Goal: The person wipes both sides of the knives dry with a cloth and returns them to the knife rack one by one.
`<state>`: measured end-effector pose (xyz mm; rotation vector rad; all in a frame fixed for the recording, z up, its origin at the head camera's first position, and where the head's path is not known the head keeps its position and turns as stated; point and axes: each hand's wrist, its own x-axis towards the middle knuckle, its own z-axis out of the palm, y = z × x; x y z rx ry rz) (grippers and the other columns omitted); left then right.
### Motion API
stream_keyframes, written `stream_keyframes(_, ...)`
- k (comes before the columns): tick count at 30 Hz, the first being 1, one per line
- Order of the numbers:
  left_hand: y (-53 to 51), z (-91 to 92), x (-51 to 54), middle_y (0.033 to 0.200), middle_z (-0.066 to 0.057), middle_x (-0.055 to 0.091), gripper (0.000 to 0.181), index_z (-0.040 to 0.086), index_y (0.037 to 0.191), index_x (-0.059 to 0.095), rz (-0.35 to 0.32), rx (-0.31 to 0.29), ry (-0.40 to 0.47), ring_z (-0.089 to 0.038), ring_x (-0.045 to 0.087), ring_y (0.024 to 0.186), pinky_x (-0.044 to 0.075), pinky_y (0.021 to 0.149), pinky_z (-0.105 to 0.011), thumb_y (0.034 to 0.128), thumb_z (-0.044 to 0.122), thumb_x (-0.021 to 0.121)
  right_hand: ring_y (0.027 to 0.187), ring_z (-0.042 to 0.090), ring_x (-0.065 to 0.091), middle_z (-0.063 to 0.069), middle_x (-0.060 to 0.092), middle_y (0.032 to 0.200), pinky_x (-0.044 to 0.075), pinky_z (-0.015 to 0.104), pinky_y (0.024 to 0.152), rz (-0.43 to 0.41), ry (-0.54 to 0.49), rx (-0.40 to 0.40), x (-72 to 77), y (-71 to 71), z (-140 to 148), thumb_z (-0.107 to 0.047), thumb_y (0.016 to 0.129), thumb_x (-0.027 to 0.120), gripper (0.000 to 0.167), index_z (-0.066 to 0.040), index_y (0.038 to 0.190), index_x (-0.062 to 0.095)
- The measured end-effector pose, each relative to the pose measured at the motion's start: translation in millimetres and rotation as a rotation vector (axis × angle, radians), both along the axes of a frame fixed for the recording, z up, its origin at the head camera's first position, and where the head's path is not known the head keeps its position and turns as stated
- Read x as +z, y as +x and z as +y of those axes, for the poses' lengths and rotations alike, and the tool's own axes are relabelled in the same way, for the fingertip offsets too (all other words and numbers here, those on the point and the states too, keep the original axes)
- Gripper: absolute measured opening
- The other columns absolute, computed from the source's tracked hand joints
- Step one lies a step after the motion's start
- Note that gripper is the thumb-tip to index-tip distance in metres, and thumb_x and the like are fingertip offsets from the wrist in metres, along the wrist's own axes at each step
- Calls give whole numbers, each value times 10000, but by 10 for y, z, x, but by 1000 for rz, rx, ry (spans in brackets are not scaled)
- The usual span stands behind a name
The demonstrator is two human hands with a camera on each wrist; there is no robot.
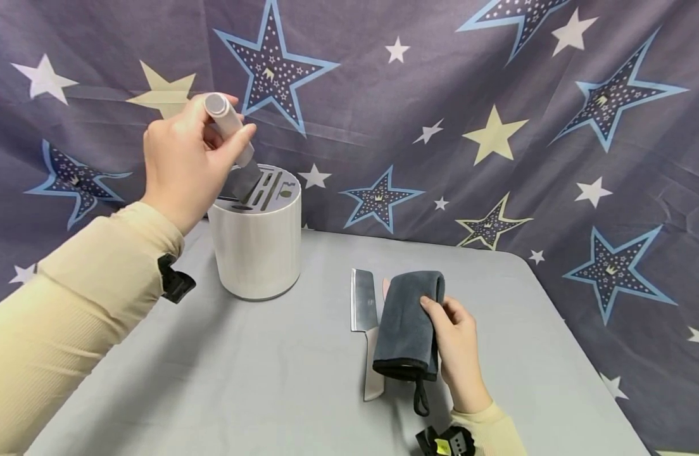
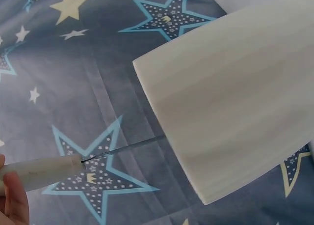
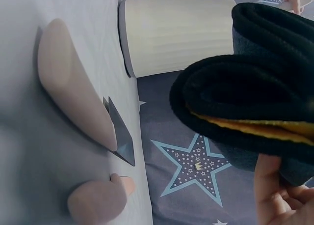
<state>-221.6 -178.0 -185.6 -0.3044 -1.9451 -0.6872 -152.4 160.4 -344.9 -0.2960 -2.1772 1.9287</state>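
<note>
The tip of the knife (image 1: 228,123) is hidden at the slotted holder (image 1: 257,253). The 2 wrist views crop the left hand (image 1: 181,158) and right hand (image 1: 460,354). The folded cloth (image 1: 409,316) covers some right fingers and most of a pinkish object (image 1: 385,287); the cleaver's (image 1: 363,307) blade marking is illegibly small.

Indoor nook: table (image 1: 304,354), starry curtain (image 1: 355,149)
</note>
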Motion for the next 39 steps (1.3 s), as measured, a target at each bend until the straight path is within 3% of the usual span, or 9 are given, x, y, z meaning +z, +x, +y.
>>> stream_keyframes(4, -58, -15, -61, 777, -189, 712, 347, 4, 1151, 673, -28, 12, -4, 23, 580, 638, 363, 647, -367, 908, 247, 721, 683, 120, 607, -37, 606, 803, 525, 274, 618, -6, 2, 0, -3, -1, 13, -206, 953, 627, 284, 22, 1121, 651)
stream_keyframes(7, -104, -15, -105, 791, -201, 705, 358, -6, 1153, 668, -70, 18, 3, -316, 635, 679, 378, 670, -421, 912, 254, 718, 687, 120, 606, -36, 602, 808, 525, 274, 618, -11, 5, -2, -3, -1, 20, -211, 953, 628, 289, 21, 1123, 650)
stream_keyframes(17, -278, -16, -192, 804, -220, 697, 372, -24, 1135, 645, -103, 32, 18, -374, 634, 701, 419, 695, -460, 919, 271, 710, 691, 119, 617, -41, 609, 810, 536, 277, 621, -4, -11, 6, 3, -6, 42, -226, 959, 627, 294, 15, 1126, 643)
stream_keyframes(27, -405, -27, -309, 862, -243, 698, 378, -26, 1088, 614, -222, 53, 21, -410, 638, 763, 443, 741, -493, 939, 314, 681, 705, 122, 601, -48, 605, 811, 522, 278, 632, -9, -1, 0, -27, 10, 52, -233, 967, 622, 294, 8, 1133, 643)
stream_keyframes(33, -442, -59, -436, 865, -246, 694, 372, -22, 1074, 605, -255, 39, 30, -405, 643, 775, 456, 736, -493, 929, 309, 696, 710, 125, 605, -45, 609, 825, 525, 281, 638, -16, 5, 4, -28, 15, 70, -245, 970, 617, 304, 7, 1137, 642)
stream_keyframes(39, -449, -56, -446, 909, -258, 699, 390, -26, 1125, 590, -291, 45, 42, -412, 655, 811, 479, 759, -496, 936, 301, 688, 695, 121, 623, -51, 623, 814, 535, 281, 623, -14, 1, -10, -20, 10, 93, -248, 969, 620, 305, 13, 1126, 645)
